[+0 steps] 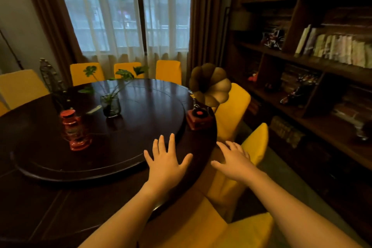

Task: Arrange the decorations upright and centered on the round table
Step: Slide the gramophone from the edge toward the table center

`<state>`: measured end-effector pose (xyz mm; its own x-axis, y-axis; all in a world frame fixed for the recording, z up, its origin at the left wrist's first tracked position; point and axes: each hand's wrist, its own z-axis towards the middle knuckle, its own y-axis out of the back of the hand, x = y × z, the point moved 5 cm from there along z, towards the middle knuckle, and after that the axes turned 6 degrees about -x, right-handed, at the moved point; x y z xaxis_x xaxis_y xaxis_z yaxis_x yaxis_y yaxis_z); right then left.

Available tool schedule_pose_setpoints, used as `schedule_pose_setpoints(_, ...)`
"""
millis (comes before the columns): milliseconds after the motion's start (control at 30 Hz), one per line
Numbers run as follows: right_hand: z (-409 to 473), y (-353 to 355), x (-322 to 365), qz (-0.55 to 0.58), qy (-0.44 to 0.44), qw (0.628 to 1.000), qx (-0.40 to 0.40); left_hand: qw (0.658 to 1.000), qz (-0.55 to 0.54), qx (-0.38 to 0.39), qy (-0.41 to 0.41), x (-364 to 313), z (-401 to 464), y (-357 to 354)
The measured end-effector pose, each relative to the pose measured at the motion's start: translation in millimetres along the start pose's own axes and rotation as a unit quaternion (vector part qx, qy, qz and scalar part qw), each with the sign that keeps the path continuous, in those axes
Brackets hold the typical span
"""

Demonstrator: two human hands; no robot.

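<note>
A dark round table [50, 203] carries a raised turntable disc [141, 127]. On the disc stand a red lantern [74, 129] at the left and a glass vase with green leafy stems [110, 105] near the middle, both upright. A small red gramophone with a brass horn [201, 115] sits at the table's right edge. A dark ferris-wheel ornament [51, 80] stands at the far left. My left hand [166, 163] lies flat with fingers spread on the disc's near rim. My right hand [234, 159] hovers open just past the table's right edge.
Yellow-covered chairs ring the table, at the back [168, 71], at the right [233, 111] and right below my arms [201, 225]. A tall wooden bookshelf [314, 60] with books and trinkets fills the right wall. Sheer curtains [124, 16] cover the window behind.
</note>
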<state>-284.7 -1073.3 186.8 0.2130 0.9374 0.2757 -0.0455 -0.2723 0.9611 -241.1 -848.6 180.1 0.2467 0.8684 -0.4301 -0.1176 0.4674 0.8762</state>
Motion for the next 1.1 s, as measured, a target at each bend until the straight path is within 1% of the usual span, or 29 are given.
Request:
schedule_pose_setpoints(67,0,11,-48,0.011,-0.003,1.0,0.009,0.999,-0.019,0.032,0.004,-37,3,-34)
schedule_pose_setpoints(167,12,34,-122,0.044,0.002,0.999,0.015,0.998,-0.032,0.043,0.027,-97,17,-78)
schedule_pose_setpoints(300,43,59,-209,0.116,0.024,0.993,0.02,0.998,-0.023,0.007,0.058,-167,40,-118)
schedule_pose_setpoints(367,56,65,-235,0.149,0.027,0.988,0.019,0.997,-0.015,-0.006,0.081,-183,46,-125)
schedule_pose_setpoints(433,71,69,-261,0.15,0.035,0.988,0.028,0.993,-0.014,-0.016,0.113,-199,49,-133)
schedule_pose_setpoints(567,116,69,-297,0.159,0.052,0.985,0.032,0.984,-0.038,-0.076,0.157,-224,63,-146)
schedule_pose_setpoints(633,138,63,-312,0.199,0.052,0.978,0.042,0.977,-0.044,-0.076,0.193,-231,72,-163)
schedule_pose_setpoints(700,159,59,-326,0.252,0.054,0.966,0.034,0.974,-0.039,-0.075,0.212,-239,87,-181)
schedule_pose_setpoints(800,199,64,-344,0.228,0.104,0.968,0.007,0.965,-0.06,-0.124,0.223,-252,117,-210)
schedule_pose_setpoints(867,229,69,-356,0.219,0.128,0.967,0.006,0.957,-0.095,-0.145,0.234,-263,140,-229)
schedule_pose_setpoints(967,288,72,-380,0.204,0.146,0.967,0.035,0.948,-0.13,-0.14,0.254,-275,183,-262)
schedule_pose_setpoints(1100,371,75,-409,0.193,0.151,0.967,0.074,0.937,-0.141,-0.126,0.293,-293,243,-296)
